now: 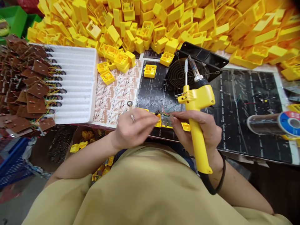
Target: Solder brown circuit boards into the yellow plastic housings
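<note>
My left hand (133, 126) is pinched shut on a small yellow part with thin coloured wires (161, 117), held low over the black bench mat (246, 103). My right hand (199, 128) grips the same wired part with its fingertips, and a yellow soldering gun (198, 103) rests in that hand, tip pointing up and away. The fingers of both hands meet at the part, which they mostly hide.
A big heap of yellow plastic housings (164, 22) fills the back. A white foam tray (75, 84) with brown circuit boards (28, 84) lies left. A small black fan (182, 70) stands behind the gun. A solder spool (283, 123) lies at right.
</note>
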A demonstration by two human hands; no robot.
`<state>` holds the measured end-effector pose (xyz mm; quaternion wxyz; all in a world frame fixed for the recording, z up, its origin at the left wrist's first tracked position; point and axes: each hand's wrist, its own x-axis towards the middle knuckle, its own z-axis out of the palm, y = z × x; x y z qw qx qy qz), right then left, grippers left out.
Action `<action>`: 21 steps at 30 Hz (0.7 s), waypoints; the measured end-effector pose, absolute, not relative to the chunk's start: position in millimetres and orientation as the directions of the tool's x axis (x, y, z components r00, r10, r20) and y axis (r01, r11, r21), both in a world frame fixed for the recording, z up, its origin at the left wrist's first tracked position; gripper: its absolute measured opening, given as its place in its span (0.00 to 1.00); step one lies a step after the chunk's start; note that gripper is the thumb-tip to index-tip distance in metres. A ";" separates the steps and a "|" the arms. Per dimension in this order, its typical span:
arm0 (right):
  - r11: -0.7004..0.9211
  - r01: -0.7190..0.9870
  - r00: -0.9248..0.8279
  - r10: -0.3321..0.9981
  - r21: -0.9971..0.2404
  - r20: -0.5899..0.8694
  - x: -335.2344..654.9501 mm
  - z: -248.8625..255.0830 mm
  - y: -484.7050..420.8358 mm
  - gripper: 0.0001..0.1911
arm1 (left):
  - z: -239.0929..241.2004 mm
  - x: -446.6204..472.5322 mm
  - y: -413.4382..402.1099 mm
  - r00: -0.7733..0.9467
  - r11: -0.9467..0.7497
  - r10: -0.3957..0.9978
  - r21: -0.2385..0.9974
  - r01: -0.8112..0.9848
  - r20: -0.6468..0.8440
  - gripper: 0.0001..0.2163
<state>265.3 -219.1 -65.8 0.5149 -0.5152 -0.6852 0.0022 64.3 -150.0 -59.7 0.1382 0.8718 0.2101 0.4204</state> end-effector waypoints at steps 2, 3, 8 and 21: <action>0.484 0.707 0.022 0.713 -0.515 0.701 267.7 -62.2 -222.2 0.20 | -52.6 63.5 -140.1 0.520 -0.690 0.702 0.645 0.329 0.486 0.07; 0.502 0.700 -0.006 0.715 -0.508 0.699 268.5 -60.7 -223.9 0.22 | -49.6 64.5 -134.7 0.533 -0.588 0.764 0.734 0.341 0.365 0.09; 0.564 0.650 -0.095 0.726 -0.510 0.681 270.3 -58.8 -229.5 0.26 | -44.9 80.1 -120.4 0.722 -0.178 0.691 0.960 0.214 -0.032 0.19; 0.542 0.692 -0.003 0.663 -0.477 0.748 279.6 -59.2 -228.0 0.14 | -60.5 91.3 -126.8 0.711 0.285 0.665 0.958 0.040 -0.228 0.25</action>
